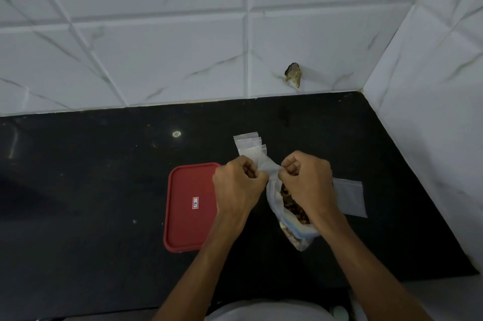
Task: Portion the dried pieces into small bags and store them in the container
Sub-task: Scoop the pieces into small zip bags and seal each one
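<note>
Left hand (239, 181) and right hand (304, 177) both pinched 1 small bag (269, 168); dried pieces bag (288, 207) beneath, red container (188, 205) at 9 o'clock, spare bags (248, 144) at 12.

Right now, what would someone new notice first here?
The left hand and right hand pinch a small clear bag mid-counter, above a larger bag of dried pieces. A red lid lies just left of them, and a chipped hole marks the tiled wall behind.

Right edge of red lid (188, 205) behind left hand (238, 182); label (195, 202) unreadable.
</note>
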`<state>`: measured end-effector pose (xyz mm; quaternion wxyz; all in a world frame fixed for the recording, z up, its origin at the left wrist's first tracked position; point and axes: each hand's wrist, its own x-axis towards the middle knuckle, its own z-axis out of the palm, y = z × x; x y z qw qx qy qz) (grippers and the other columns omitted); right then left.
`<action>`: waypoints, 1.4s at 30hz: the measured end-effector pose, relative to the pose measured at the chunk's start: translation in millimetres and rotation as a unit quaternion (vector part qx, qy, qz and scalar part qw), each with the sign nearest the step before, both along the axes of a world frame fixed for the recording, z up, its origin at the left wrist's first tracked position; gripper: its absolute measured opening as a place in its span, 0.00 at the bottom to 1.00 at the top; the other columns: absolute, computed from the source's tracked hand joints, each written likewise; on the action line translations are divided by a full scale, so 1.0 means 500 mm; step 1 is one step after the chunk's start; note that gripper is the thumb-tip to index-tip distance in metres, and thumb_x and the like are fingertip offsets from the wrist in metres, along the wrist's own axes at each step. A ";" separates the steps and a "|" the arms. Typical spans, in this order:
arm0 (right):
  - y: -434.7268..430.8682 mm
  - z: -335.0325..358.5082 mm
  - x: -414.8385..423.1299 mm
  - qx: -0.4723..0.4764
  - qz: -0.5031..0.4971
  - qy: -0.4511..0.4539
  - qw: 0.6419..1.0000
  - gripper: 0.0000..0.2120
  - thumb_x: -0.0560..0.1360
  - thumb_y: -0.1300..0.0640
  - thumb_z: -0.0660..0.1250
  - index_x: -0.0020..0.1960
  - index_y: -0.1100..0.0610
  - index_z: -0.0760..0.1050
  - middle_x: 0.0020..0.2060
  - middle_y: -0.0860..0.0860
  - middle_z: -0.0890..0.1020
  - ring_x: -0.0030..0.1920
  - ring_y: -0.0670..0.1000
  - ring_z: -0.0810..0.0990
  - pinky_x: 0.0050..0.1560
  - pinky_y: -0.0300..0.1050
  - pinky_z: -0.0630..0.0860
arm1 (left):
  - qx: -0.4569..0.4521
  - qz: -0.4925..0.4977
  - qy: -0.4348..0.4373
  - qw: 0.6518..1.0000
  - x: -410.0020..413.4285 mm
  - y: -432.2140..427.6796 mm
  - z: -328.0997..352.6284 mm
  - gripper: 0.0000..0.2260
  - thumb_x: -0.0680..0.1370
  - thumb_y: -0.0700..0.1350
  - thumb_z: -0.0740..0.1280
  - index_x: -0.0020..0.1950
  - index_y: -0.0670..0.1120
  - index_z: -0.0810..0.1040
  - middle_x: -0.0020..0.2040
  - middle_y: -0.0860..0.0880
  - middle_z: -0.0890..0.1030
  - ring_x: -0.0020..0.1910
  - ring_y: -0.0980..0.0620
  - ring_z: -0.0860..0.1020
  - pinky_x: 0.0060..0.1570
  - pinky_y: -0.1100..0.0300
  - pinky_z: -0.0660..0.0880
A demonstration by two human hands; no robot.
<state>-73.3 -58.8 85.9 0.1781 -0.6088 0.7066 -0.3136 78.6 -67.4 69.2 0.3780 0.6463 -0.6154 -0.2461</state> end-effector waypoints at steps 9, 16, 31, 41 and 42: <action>-0.008 0.046 -0.008 0.055 0.007 -0.048 0.997 0.03 0.72 0.59 0.73 0.45 0.54 0.80 0.35 0.44 0.81 0.35 0.41 0.80 0.38 0.32 0.78 | 0.121 -0.022 0.335 0.934 0.001 -0.007 -0.024 0.05 0.84 0.46 0.64 0.58 0.51 0.79 0.54 0.51 0.82 0.52 0.55 0.83 0.48 0.61 0.81; -0.005 0.082 -0.012 0.115 0.045 -0.103 0.987 0.05 0.71 0.59 0.74 0.45 0.51 0.80 0.36 0.47 0.83 0.34 0.42 0.83 0.40 0.38 0.82 | 0.202 -0.074 0.525 0.824 -0.027 -0.008 -0.047 0.17 0.86 0.56 0.55 0.70 0.55 0.76 0.65 0.46 0.82 0.60 0.43 0.82 0.49 0.49 0.83; 0.005 0.084 -0.011 0.155 0.078 -0.084 0.981 0.06 0.73 0.52 0.73 0.48 0.48 0.78 0.39 0.45 0.83 0.39 0.41 0.82 0.44 0.40 0.82 | 0.219 -0.050 0.681 0.697 -0.064 -0.009 -0.092 0.18 0.84 0.52 0.62 0.63 0.38 0.77 0.58 0.36 0.82 0.54 0.44 0.83 0.49 0.53 0.81; 0.032 -0.007 -0.107 0.141 0.062 0.058 0.986 0.01 0.78 0.52 0.67 0.49 0.48 0.77 0.40 0.43 0.81 0.40 0.39 0.80 0.42 0.34 0.76 | 0.286 -0.046 0.806 0.516 -0.055 -0.009 -0.127 0.13 0.80 0.51 0.65 0.56 0.41 0.77 0.41 0.44 0.79 0.28 0.54 0.81 0.17 0.69 0.71; 0.037 -0.039 -0.117 0.165 0.065 0.101 0.979 0.04 0.79 0.52 0.66 0.52 0.49 0.78 0.43 0.43 0.81 0.43 0.40 0.79 0.46 0.36 0.77 | 0.290 -0.046 0.807 0.512 -0.054 -0.008 -0.135 0.14 0.80 0.51 0.65 0.56 0.41 0.77 0.41 0.43 0.80 0.28 0.54 0.82 0.17 0.69 0.71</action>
